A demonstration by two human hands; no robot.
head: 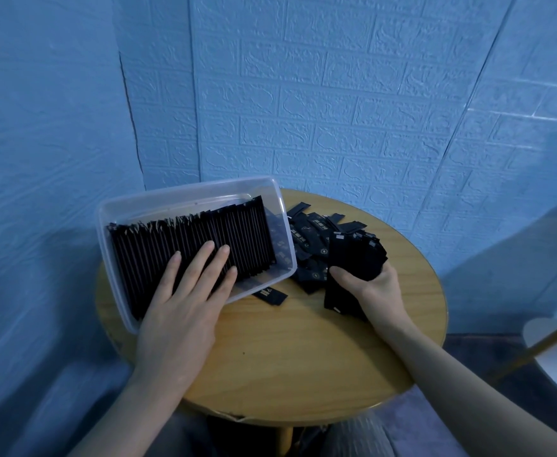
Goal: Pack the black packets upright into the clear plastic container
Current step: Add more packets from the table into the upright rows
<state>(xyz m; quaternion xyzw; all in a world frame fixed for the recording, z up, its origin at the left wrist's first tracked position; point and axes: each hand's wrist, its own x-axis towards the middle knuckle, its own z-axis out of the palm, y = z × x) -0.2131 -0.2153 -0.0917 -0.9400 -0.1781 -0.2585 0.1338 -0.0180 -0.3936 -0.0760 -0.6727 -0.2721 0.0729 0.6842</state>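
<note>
The clear plastic container sits at the left of the round wooden table, overhanging its edge. A long row of black packets stands upright inside it. My left hand lies flat on the near part of that row, fingers spread and pressing on the packet tops. My right hand grips a fanned bunch of black packets just right of the container. A loose pile of black packets lies on the table behind that bunch.
One stray packet lies flat by the container's near right corner. A blue brick-textured wall rises right behind the table. A white chair with a gold leg stands at the right.
</note>
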